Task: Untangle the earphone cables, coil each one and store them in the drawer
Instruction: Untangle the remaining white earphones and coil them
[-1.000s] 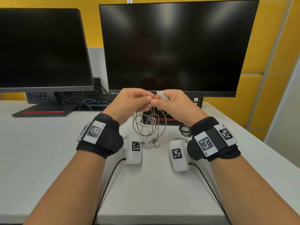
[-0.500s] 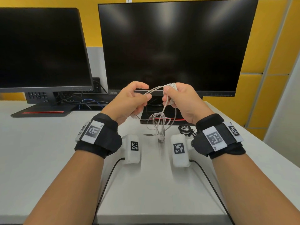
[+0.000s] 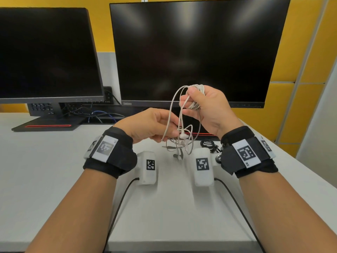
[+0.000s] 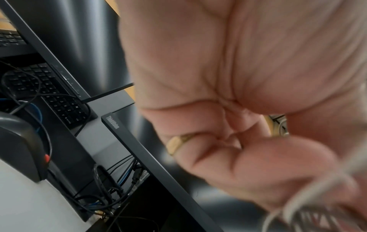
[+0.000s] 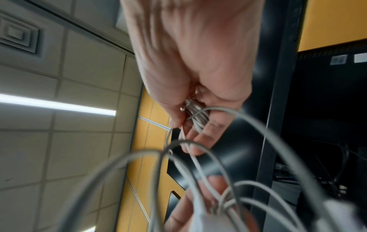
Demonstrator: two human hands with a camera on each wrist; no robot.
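Note:
A white earphone cable (image 3: 179,114) hangs in loops above the white desk (image 3: 45,170) in front of the big monitor. My right hand (image 3: 204,105) is raised and grips a bundle of its turns (image 5: 195,112) between thumb and curled fingers. Lower and to the left, my left hand (image 3: 155,125) pinches strands near an earbud (image 3: 183,136); its fingers (image 4: 248,164) are curled in the left wrist view. Loose loops and the plug dangle just above the desk. A black earphone cable (image 3: 208,144) lies coiled on the desk beside my right wrist. No drawer shows.
Two dark monitors (image 3: 197,52) (image 3: 47,55) stand at the back on stands, with a keyboard (image 4: 45,92) and tangled black and blue cables (image 3: 94,114) behind them. Yellow wall panels rise behind. The desk's right edge (image 3: 291,157) runs close to my right arm.
My right hand rose with the bundled turns while my left hand dropped and moved apart from it, stretching the white cable between them. The dangling loops lifted off the desk.

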